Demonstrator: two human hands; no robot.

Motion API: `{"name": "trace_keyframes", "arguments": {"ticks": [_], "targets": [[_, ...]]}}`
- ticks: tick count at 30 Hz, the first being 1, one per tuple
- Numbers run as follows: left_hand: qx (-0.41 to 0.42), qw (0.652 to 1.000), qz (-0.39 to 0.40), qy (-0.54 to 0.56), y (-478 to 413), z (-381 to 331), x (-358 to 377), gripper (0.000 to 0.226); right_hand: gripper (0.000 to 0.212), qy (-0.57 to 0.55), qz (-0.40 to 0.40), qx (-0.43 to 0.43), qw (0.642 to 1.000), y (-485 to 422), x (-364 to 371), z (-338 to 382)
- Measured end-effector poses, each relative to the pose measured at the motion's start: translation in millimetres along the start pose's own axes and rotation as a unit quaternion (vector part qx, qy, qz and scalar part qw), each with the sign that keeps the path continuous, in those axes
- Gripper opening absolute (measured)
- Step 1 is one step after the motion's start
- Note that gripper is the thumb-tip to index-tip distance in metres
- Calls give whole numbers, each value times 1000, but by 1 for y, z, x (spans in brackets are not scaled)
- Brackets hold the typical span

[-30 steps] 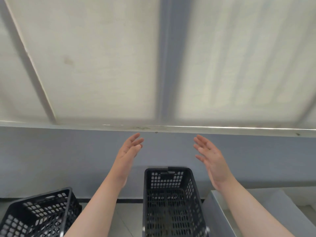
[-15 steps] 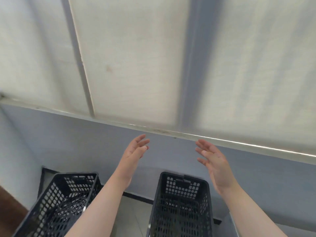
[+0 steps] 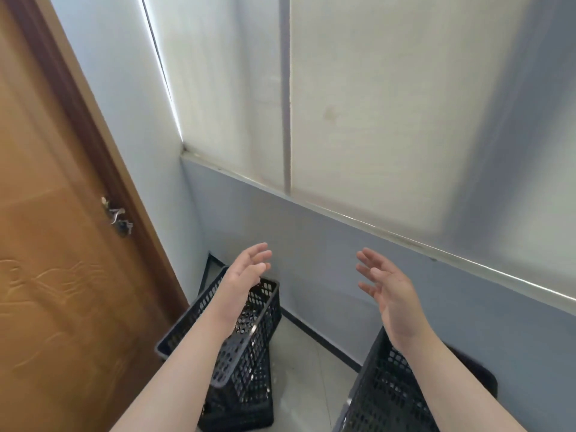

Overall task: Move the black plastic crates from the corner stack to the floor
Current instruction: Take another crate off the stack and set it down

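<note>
A stack of black perforated plastic crates (image 3: 249,353) stands in the corner by the door, its top crate tilted, partly hidden behind my left forearm. Another black crate (image 3: 386,397) sits on the floor at the lower right, under my right wrist. My left hand (image 3: 246,272) hovers above the corner stack with fingers straight and holds nothing. My right hand (image 3: 389,288) is raised beside it, palm turned inward, fingers spread, also holding nothing. Neither hand touches a crate.
A brown wooden door (image 3: 56,244) with keys in its lock (image 3: 120,218) fills the left. A pale blue wall (image 3: 343,275) runs behind the crates, with white window blinds (image 3: 389,104) above a sill. Light floor tiles (image 3: 305,378) show between the crates.
The view has swung left, bringing the door and the corner into sight. Both hands stay raised and spread, and now sit over the corner stack and the right crate.
</note>
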State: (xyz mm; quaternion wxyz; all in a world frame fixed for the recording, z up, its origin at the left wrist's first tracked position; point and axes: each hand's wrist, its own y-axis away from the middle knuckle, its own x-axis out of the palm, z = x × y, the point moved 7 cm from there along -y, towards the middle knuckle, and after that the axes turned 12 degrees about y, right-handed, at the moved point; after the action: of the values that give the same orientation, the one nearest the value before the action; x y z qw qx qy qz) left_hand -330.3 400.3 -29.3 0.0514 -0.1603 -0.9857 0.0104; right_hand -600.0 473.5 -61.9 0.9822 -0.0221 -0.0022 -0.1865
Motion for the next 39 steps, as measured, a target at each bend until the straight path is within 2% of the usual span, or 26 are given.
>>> {"name": "trace_keyframes", "arguments": {"ticks": [3, 9, 15, 26, 32, 39], "targets": [[6, 1000, -25, -9, 4, -3, -50, 47, 38, -13, 24, -3, 1000, -8, 50, 1], [15, 997, -70, -10, 0, -3, -154, 38, 37, -47, 42, -5, 998, -22, 148, 1], [14, 997, -72, -5, -22, -1, -225, 45, 38, -46, 50, 6, 998, -34, 225, -6], [-22, 998, -59, 19, -87, 34, -258, 45, 37, -22, 34, 47, 998, -69, 270, -42], [-45, 997, -70, 3, -141, 55, -268, 34, 38, -20, 41, 80, 996, -121, 281, -74], [-65, 994, -86, -24, -208, 78, -280, 41, 38, -32, 45, 121, 991, -180, 291, -119]]}}
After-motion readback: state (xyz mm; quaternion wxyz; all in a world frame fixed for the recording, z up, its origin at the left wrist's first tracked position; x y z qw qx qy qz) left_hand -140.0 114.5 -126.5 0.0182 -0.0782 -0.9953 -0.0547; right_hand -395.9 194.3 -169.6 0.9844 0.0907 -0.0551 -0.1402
